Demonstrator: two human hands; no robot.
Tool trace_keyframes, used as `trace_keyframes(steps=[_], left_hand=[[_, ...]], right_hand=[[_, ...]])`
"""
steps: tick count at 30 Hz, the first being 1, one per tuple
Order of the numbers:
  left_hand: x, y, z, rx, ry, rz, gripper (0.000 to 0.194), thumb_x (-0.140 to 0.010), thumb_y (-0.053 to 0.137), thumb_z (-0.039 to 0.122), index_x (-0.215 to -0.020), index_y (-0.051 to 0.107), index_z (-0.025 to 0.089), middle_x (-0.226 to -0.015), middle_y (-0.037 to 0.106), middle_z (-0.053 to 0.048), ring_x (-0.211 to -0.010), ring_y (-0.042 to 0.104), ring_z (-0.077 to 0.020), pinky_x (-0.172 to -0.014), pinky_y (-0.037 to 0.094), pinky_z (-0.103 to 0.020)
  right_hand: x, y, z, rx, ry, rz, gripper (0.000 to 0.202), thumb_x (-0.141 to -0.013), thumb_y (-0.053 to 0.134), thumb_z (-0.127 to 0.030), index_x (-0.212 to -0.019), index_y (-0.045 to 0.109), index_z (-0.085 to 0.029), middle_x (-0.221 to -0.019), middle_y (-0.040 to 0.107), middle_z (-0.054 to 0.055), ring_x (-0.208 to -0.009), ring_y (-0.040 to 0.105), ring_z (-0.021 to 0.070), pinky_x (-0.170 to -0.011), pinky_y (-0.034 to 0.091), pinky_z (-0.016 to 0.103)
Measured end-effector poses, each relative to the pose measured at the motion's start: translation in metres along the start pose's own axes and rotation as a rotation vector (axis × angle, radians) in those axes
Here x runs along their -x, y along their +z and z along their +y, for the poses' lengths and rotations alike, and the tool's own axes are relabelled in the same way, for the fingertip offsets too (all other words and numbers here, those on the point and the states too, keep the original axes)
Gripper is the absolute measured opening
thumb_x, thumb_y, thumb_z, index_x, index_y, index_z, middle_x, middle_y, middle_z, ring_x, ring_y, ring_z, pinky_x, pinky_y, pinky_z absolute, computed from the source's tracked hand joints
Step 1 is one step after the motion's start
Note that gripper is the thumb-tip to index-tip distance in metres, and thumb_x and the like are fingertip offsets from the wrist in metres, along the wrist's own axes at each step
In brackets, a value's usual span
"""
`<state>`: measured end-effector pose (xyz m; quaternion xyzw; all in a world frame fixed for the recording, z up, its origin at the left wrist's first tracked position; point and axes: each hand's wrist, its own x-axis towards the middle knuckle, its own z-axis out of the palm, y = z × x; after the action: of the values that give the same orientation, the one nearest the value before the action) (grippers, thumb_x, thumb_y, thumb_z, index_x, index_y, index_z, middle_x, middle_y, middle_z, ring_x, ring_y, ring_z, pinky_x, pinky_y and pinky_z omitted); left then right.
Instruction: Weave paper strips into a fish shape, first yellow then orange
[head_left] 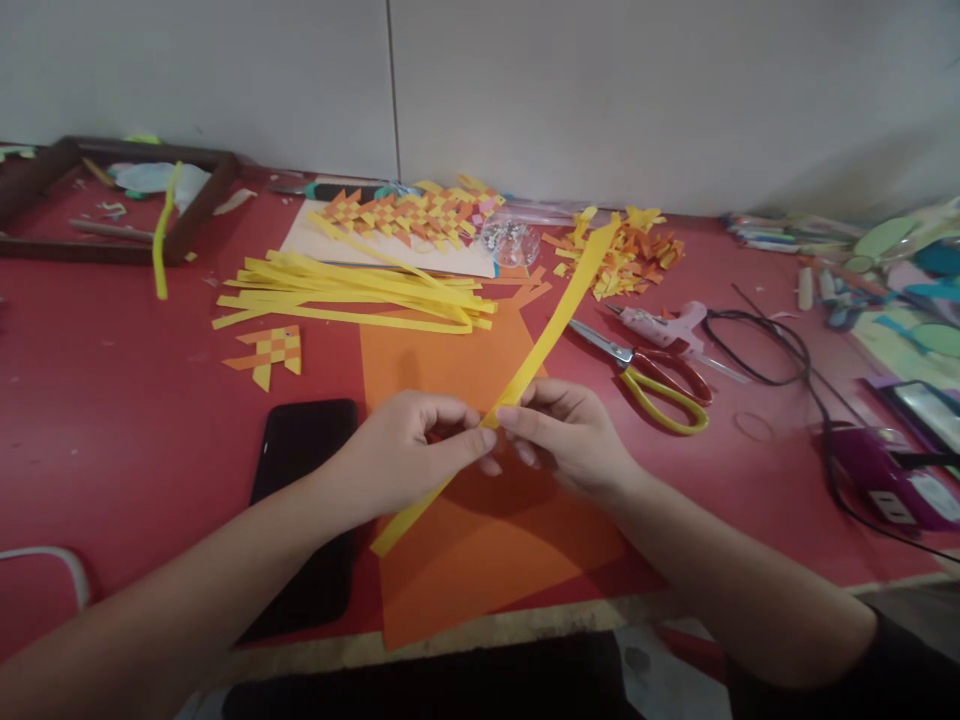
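Both hands pinch one long yellow paper strip (564,312) near its middle, with the fingertips almost touching. My left hand (420,445) grips it from the left and my right hand (566,430) from the right. The strip slants from lower left to upper right above orange paper sheets (427,590). Behind my hands lies a bundle of yellow strips (352,290). A small woven yellow-and-orange fish (271,352) rests left of the sheets. More woven pieces (412,215) sit on a pale pad (300,240) at the back.
A black phone (307,450) lies beneath my left forearm. Scissors (652,375), a pink glue gun (667,325) and a black cable (806,370) are on the right. Paper scraps (637,255) are piled behind them. A brown frame (214,190) stands at back left.
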<state>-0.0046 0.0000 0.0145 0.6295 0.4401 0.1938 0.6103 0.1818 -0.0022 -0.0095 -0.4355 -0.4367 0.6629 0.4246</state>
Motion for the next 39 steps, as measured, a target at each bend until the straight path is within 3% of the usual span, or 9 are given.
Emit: trace_keyframes(steps=[8, 15, 21, 30, 39], left_hand=[[0.0025, -0.0037, 0.0019, -0.068, -0.036, -0.012, 0.028, -0.086, 0.059, 0.04, -0.073, 0.072, 0.019, -0.076, 0.075, 0.0, -0.067, 0.06, -0.0132, -0.06, 0.041, -0.024], [0.0024, -0.0032, 0.0028, -0.075, 0.02, 0.017, 0.024, -0.088, 0.058, 0.037, -0.082, 0.073, 0.018, -0.084, 0.076, -0.001, -0.076, 0.067, -0.016, -0.068, 0.046, -0.025], [0.0039, -0.0033, 0.0027, -0.104, 0.032, 0.001, 0.027, -0.088, 0.057, 0.037, -0.078, 0.073, 0.017, -0.084, 0.076, -0.003, -0.082, 0.068, -0.018, -0.072, 0.049, -0.026], [0.0043, -0.0032, 0.0047, -0.055, 0.03, -0.022, 0.026, -0.088, 0.058, 0.037, -0.077, 0.072, 0.019, -0.085, 0.076, -0.002, -0.08, 0.067, -0.0156, -0.069, 0.047, -0.023], [0.0053, -0.0056, 0.006, -0.089, -0.022, 0.022, 0.027, -0.085, 0.06, 0.038, -0.074, 0.074, 0.018, -0.072, 0.073, -0.001, -0.063, 0.059, -0.0122, -0.056, 0.04, -0.021]], right_hand=[[-0.0012, -0.0011, -0.002, -0.055, 0.005, 0.007, 0.025, -0.068, 0.081, -0.03, -0.063, 0.061, -0.015, -0.048, 0.056, -0.005, -0.035, 0.044, 0.0037, -0.034, 0.029, 0.017], [0.0005, -0.0002, 0.0018, -0.044, 0.042, -0.02, 0.028, -0.066, 0.083, -0.032, -0.064, 0.06, -0.016, -0.05, 0.058, -0.005, -0.035, 0.047, 0.0045, -0.033, 0.031, 0.017], [0.0015, -0.0008, -0.0018, -0.015, 0.034, -0.023, 0.027, -0.071, 0.078, -0.035, -0.063, 0.063, -0.015, -0.053, 0.06, -0.003, -0.038, 0.048, 0.0049, -0.034, 0.034, 0.017], [0.0018, 0.0005, -0.0049, -0.012, 0.057, 0.023, 0.03, -0.068, 0.081, -0.036, -0.06, 0.061, -0.015, -0.051, 0.058, -0.004, -0.035, 0.045, 0.0042, -0.031, 0.029, 0.017], [-0.0018, -0.004, -0.0071, -0.066, 0.028, 0.108, 0.031, -0.065, 0.083, -0.033, -0.058, 0.058, -0.016, -0.052, 0.06, -0.003, -0.034, 0.047, 0.0045, -0.031, 0.029, 0.017]])
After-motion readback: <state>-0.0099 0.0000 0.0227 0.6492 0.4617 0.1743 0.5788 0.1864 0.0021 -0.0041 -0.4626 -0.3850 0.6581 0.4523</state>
